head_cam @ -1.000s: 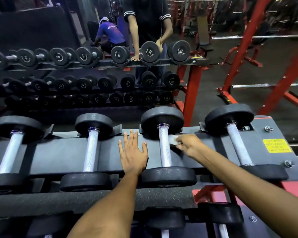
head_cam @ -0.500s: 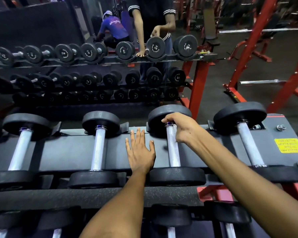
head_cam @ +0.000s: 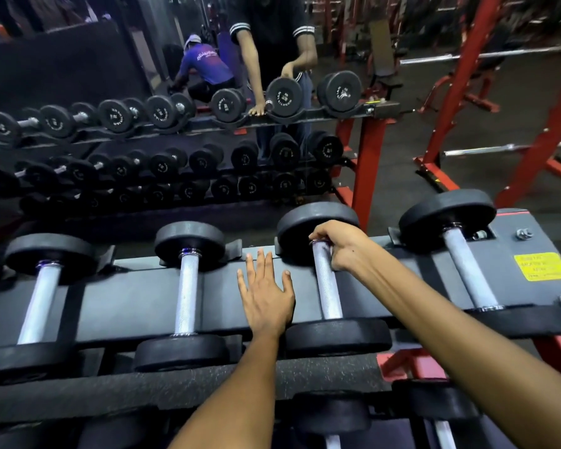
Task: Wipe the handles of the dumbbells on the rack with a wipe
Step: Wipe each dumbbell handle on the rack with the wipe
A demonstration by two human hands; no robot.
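On the top shelf of the dark grey metal rack (head_cam: 136, 299) lie four dumbbells in a row, each with a silver knurled steel handle and two round black rubber heads. The third dumbbell from the left (head_cam: 332, 337) is the one that is being handled. Its handle (head_cam: 327, 288) is a straight cylinder with a fine cross-hatched grip texture, and it shines pale under the light. Its far head is a thick matte disc with a slightly grainy surface; the near head sits at the front edge of the shelf.

The right hand (head_cam: 342, 244) is at the far end of this handle, just beside the far head, with its fingers curled over the bar and grasping it. The wipe cannot be seen; if it is under the fingers, the view does not show it.

The left hand (head_cam: 264, 294) lies flat on the shelf between the second dumbbell (head_cam: 185, 286) and the third one, palm down, fingers straight and a little spread, holding nothing.

At the right end of the shelf there is a yellow rectangular sticker (head_cam: 543, 266) and a few steel bolts. Behind, a mirror reflects the racks of black dumbbells.
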